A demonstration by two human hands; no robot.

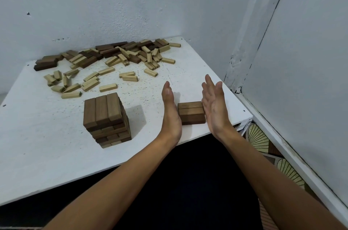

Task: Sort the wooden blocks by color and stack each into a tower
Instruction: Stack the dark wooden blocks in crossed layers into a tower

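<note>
Both hands flat, fingers straight, flanking small dark block stack (191, 112) nr table's (47, 145) front-right edge. L hand (170, 109) edge-on against stack's left side; R hand (213, 102) palm inward at its right side, holding nothing. Taller dark tower (106, 119) to the left. Loose light & dark blocks (113, 60) scattered at back by wall.

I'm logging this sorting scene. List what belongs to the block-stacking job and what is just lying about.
Part of the job:
- brown tower
- small brown layer, flanked by the open left hand and right hand
- loose light blocks
- mixed pile by the wall

Just lying about:
- patterned floor covering beside the white table
</note>
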